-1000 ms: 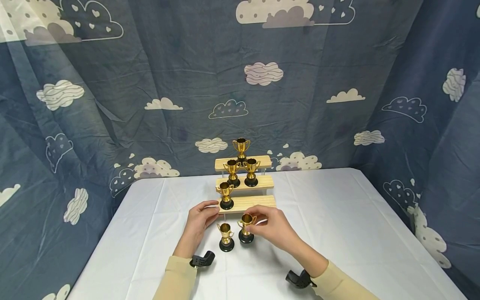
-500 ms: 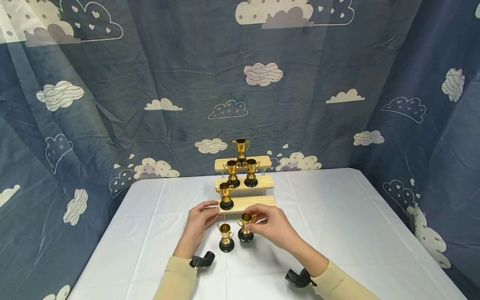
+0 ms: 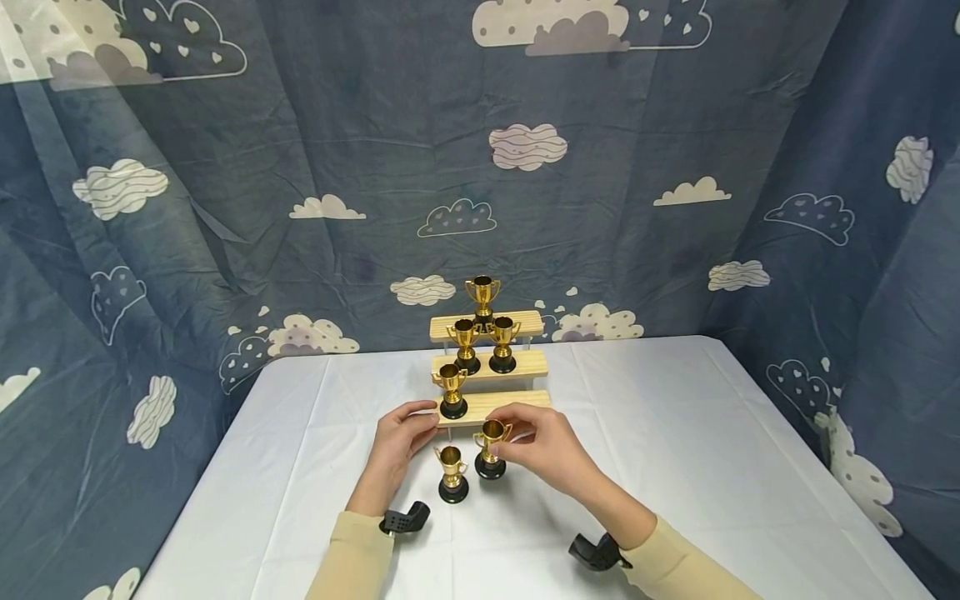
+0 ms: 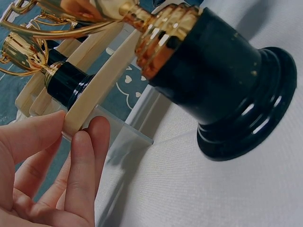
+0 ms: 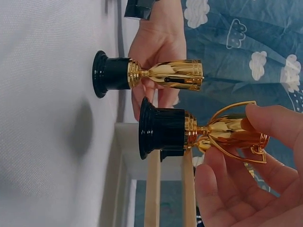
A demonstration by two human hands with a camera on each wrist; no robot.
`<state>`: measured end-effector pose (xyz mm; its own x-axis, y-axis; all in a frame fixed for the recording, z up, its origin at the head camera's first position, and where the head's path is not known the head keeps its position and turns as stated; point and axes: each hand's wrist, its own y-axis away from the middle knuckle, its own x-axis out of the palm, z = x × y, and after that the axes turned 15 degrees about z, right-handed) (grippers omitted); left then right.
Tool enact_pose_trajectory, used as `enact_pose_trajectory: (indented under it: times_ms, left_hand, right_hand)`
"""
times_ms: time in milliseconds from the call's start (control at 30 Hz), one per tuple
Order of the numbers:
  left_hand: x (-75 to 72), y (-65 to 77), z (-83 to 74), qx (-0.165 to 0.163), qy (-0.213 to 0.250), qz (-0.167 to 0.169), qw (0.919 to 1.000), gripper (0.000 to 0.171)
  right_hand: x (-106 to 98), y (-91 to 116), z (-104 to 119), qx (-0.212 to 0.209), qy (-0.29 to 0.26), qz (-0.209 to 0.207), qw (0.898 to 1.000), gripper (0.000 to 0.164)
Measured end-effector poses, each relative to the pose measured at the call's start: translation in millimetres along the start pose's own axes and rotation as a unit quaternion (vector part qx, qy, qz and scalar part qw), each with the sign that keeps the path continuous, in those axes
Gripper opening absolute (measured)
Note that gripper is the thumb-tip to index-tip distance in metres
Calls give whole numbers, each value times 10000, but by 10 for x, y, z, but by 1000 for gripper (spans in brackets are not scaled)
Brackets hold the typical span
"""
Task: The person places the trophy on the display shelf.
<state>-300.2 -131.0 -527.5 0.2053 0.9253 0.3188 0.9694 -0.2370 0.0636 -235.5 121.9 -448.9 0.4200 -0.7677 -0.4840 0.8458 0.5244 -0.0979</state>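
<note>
My right hand [image 3: 546, 450] pinches a small gold trophy cup [image 5: 163, 132] by its bowl and handle. The cup is upright, its black base raised off the white tablecloth, just in front of the stand. With thumb and fingertips, my left hand [image 3: 399, 450] grips the left end of the lowest plank of a three-step wooden display stand [image 3: 517, 403]. Another gold trophy cup [image 3: 452, 475] stands on the cloth between the hands. On the lowest step a trophy cup [image 3: 452, 392] stands at the left, beside bare wood.
Two trophy cups [image 3: 502, 343] stand side by side on the middle step, and one trophy cup [image 3: 482, 298] on the top step. White cloth covers the table [image 3: 645, 433]. A blue cloud-patterned curtain [image 3: 390, 125] hangs behind and at both sides.
My right hand has moved slightly up and toward the stand with its trophy cup. The left hand keeps its grip on the plank.
</note>
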Motion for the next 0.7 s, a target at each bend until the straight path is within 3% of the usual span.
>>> enact_pose_trajectory:
  times_ms: [700]
  left_hand:
    - [0,-18,3,-23,61,-43,10000,39]
  right_hand:
    - [-34,-45,32,87,-25,-137,9999,33]
